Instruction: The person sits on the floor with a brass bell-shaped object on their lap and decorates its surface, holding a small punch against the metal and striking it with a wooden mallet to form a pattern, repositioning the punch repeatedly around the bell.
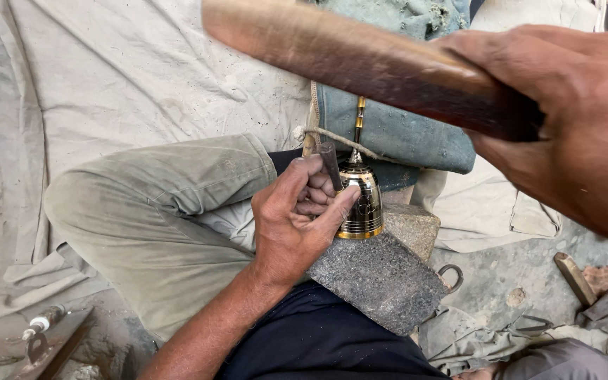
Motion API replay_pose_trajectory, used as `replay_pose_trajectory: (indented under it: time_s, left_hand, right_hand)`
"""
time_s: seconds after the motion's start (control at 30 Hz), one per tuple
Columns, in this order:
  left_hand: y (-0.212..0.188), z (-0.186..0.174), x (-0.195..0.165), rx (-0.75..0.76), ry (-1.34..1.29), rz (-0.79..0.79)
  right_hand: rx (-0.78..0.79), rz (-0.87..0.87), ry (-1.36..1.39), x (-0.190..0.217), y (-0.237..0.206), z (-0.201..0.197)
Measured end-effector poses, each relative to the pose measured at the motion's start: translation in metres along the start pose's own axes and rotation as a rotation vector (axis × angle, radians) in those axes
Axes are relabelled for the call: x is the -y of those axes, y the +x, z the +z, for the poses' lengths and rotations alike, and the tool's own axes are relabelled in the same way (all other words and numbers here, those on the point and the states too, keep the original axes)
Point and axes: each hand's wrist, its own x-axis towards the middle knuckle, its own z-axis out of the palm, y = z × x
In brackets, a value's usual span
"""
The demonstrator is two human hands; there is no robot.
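Bell (362, 204), brass with dark engraved bands, sits mouth-down on the top edge of a grey stone block (381, 281), handle stem pointing up and away toward a blue-green padded bundle (395, 134). Long axis of bell roughly vertical, tilted slightly off from the viewer. Left hand (297, 218) wraps the bell's left side, thumb pressed on the body, fingers curled closed around a short dark punch (330, 165) set against the bell's shoulder. Right hand (571, 119) is raised high at upper right, fist closed on a thick wooden mallet (360, 60), blurred, which lies diagonally across the top and overhangs the punch from above. Left hand is the nearer one, touching the bell; right hand is well apart, up and to the right. Nothing stands between mallet and punch head, but the left fingers sit just beside the punch tip. Block rests on the person's lap, against a bent knee in olive trousers (156, 211). Around: pale cloth (121, 77) over the ground, a metal ring (452, 278) just beside the block's right corner, a wooden peg (575, 278) and reddish brick piece (606, 276) at the right edge, a small tool (40, 325) at lower left.
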Motion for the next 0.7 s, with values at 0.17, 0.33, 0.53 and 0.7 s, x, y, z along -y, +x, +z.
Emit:
replay_pose_trajectory:
  time_s: [0.17,0.33,0.53,0.7]
  left_hand:
    - [-0.007,0.004,0.001,-0.041,0.035,0.034]
    - [-0.013,0.008,-0.001,-0.102,0.114,0.040]
    - [-0.018,0.014,0.000,-0.139,0.134,0.057]
    - [-0.020,0.013,-0.012,-0.160,0.137,0.178]
  right_hand:
    - [-0.033,-0.075,-0.057,0.013,-0.002,-0.004]
    - [0.002,-0.078,-0.137,0.011,-0.009,-0.014]
    - [0.044,-0.010,-0.147,0.016,-0.026,-0.019]
    - [0.269,0.211,-0.205,0.025,-0.033,-0.021]
